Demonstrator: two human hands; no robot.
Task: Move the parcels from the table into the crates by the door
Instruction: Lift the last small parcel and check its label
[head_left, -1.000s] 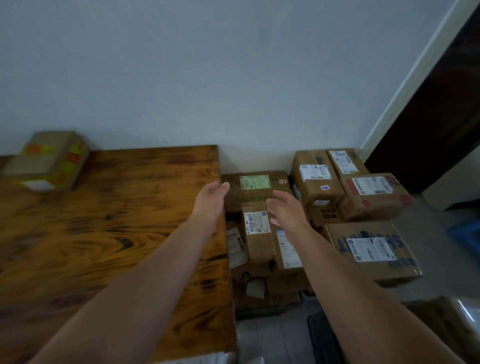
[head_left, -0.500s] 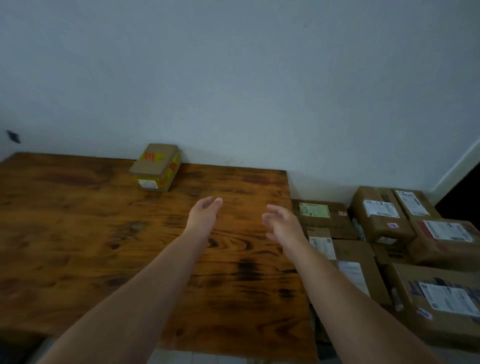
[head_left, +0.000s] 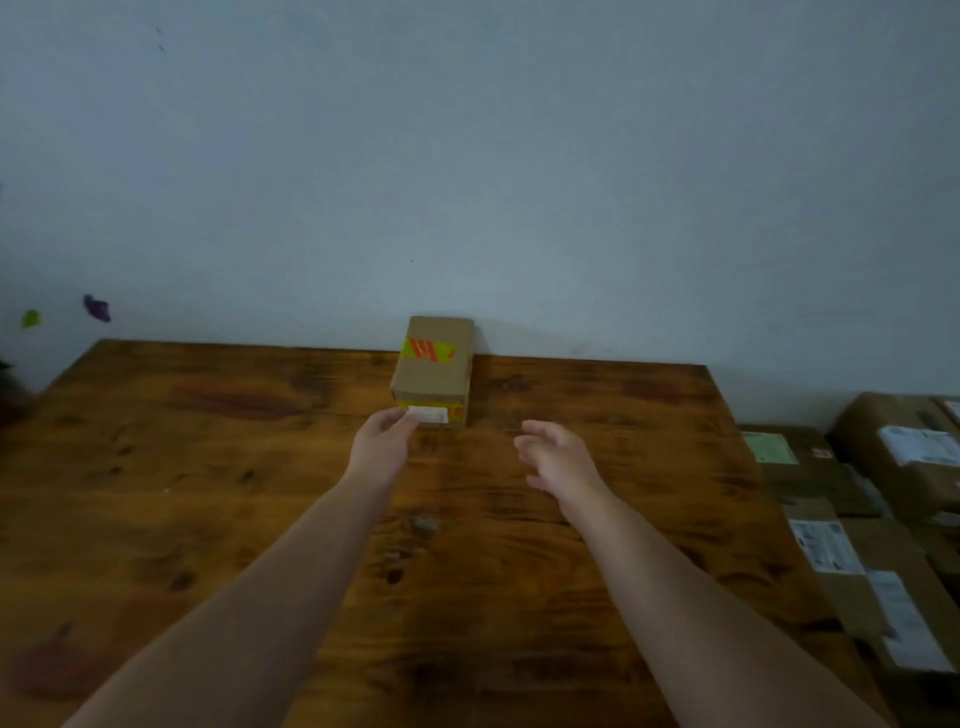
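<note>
- Since half a second ago both hands have closed on the small brown cardboard parcel with yellow-and-red tape (head_left: 434, 371), which then lay well beyond them.
- It lies at the far edge of the dark wooden table (head_left: 208, 493), against the pale wall (head_left: 467, 156).
- The left hand (head_left: 382, 441) reaches its near left corner with fingers extended and holding nothing; actual contact cannot be told.
- The right hand (head_left: 558, 460) hangs near the parcel's right side, apart from it, with fingers spread, loosely curled and empty.
- The spacing probably prepares a two-sided grip.
- Labelled cardboard boxes (head_left: 883, 519) are stacked off the table's right edge; any crates under them are hidden.
- Nothing stands between the hands and the parcel.
</note>
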